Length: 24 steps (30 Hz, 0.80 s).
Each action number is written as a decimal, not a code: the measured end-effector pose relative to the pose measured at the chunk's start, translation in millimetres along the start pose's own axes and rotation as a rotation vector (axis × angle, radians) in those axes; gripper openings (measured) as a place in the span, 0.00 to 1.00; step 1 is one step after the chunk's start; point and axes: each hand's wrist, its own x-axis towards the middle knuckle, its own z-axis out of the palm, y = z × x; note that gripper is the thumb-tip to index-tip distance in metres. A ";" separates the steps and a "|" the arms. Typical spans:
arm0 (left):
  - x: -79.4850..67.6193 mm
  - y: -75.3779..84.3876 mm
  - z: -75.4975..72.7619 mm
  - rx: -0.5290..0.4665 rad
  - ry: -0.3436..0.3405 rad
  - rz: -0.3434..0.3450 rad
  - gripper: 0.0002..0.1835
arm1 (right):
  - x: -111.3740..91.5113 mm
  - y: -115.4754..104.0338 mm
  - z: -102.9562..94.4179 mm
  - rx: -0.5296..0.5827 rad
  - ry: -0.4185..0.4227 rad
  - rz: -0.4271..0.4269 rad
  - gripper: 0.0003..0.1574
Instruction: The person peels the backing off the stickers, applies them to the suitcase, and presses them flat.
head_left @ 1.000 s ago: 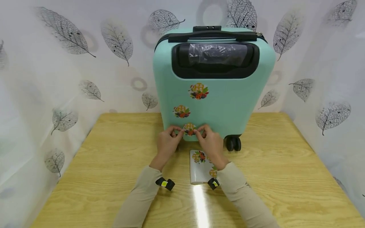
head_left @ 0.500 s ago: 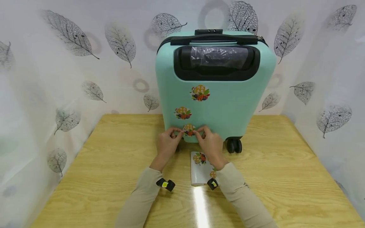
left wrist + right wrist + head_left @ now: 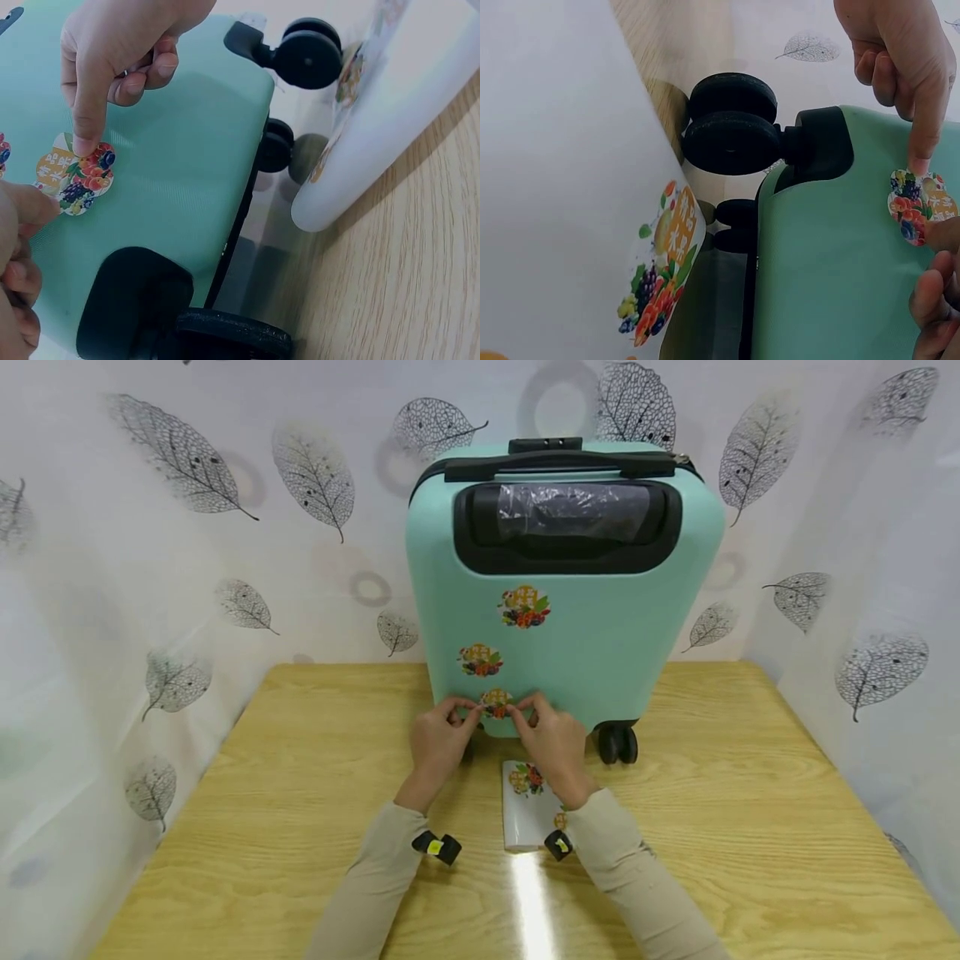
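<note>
A mint-green suitcase [image 3: 600, 635] stands upright at the back of the table. Low on its front is a round fruit sticker [image 3: 496, 702] with orange lettering, between my two hands. My left hand [image 3: 437, 742] pinches its left edge with thumb and index finger. At the right edge my right hand [image 3: 557, 743] does the same. In the left wrist view, a thumb lies over part of the sticker [image 3: 64, 178], close against the shell. Two more stickers, an upper one [image 3: 524, 607] and a middle one [image 3: 480, 660], are on the suitcase front.
A white sticker sheet [image 3: 525, 822], curved at its near edge, lies on the wooden table [image 3: 322, 760], partly under my right forearm. Black wheels [image 3: 617, 743] support the suitcase. A leaf-patterned curtain [image 3: 322, 568] hangs behind it.
The head view has shifted slightly, so the suitcase appears a little lower. Both hands stay at the lowest sticker, with hardly any visible movement.
</note>
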 end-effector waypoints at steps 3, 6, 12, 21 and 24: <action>0.6 -0.5 0.2 0.011 0.006 0.009 0.08 | 0.3 0.2 0.8 -0.003 0.005 -0.005 0.12; 0.9 -1.1 0.7 0.017 0.015 0.020 0.08 | 0.3 0.7 1.9 -0.007 0.005 -0.005 0.12; 0.8 -3.2 2.3 0.028 0.029 0.042 0.08 | -0.5 1.7 3.8 -0.014 0.012 -0.005 0.12; 1.4 -2.7 3.2 0.064 0.057 0.071 0.07 | 0.1 2.4 4.9 -0.023 0.028 -0.006 0.12; 2.2 -2.2 3.1 0.067 0.063 0.080 0.06 | 0.4 2.9 5.6 -0.034 0.035 -0.013 0.12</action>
